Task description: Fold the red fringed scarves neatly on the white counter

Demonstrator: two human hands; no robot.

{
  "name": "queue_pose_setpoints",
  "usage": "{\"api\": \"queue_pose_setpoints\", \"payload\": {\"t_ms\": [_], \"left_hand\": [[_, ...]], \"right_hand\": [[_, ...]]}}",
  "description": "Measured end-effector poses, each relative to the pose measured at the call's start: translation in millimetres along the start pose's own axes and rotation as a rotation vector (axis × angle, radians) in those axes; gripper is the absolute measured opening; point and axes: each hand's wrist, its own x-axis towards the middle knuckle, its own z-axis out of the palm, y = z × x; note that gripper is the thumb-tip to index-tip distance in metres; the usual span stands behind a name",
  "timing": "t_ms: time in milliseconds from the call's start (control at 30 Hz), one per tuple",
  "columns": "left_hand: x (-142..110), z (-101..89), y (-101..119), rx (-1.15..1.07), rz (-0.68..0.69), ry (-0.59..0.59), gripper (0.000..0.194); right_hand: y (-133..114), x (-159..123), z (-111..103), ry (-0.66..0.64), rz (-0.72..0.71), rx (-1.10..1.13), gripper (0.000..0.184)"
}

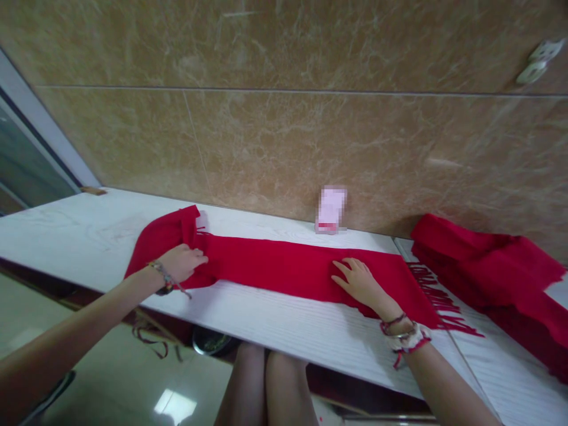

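A red fringed scarf (pixel 275 269) lies stretched lengthwise over the white tabletop (pixel 275 307). Its left part is bunched and folded back, while its right end lies flat, with the fringe pointing right. My left hand (pixel 183 263) is at the bunched part, fingers curled and closed on the cloth; the fingertips are partly hidden. Spread fingers of my right hand (pixel 358 283) rest on the flat stretch of the scarf, toward its right end. Both wrists wear bracelets.
More red cloth (pixel 488 266) lies heaped at the right, by the wall. A pixelated pale pink object (pixel 331 208) stands against the marbled wall (pixel 266 142). A wall socket (pixel 539 62) is at upper right. Below the table's front edge are my knees and a dark round container (pixel 213 342).
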Motion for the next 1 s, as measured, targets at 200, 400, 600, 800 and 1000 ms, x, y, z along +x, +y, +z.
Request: {"api": "queue_pose_setpoints", "payload": {"t_ms": [200, 400, 600, 800, 1000], "left_hand": [[-1, 6.6, 21, 0.027, -0.120, -0.178, 0.045], [0, 30.8, 5, -0.115, -0.243, -0.189, 0.054], [-10, 39.7, -12, -0.018, -0.317, 0.049, 0.043], [2, 25.7, 11, -0.089, 0.015, 0.138, 0.046], [12, 22.2, 40, -0.191, 0.240, 0.072, 0.037]], "right_hand": [[-1, 1, -3, 0.020, -0.003, 0.058, 0.036], [-21, 1, -18, -0.065, -0.354, 0.374, 0.042], [-25, -1, -17, -0.183, -0.405, 0.465, 0.045], [-25, -3, -24, -0.161, -0.425, 0.497, 0.046], [-34, -5, -34, -0.103, -0.514, 0.452, 0.046]]}}
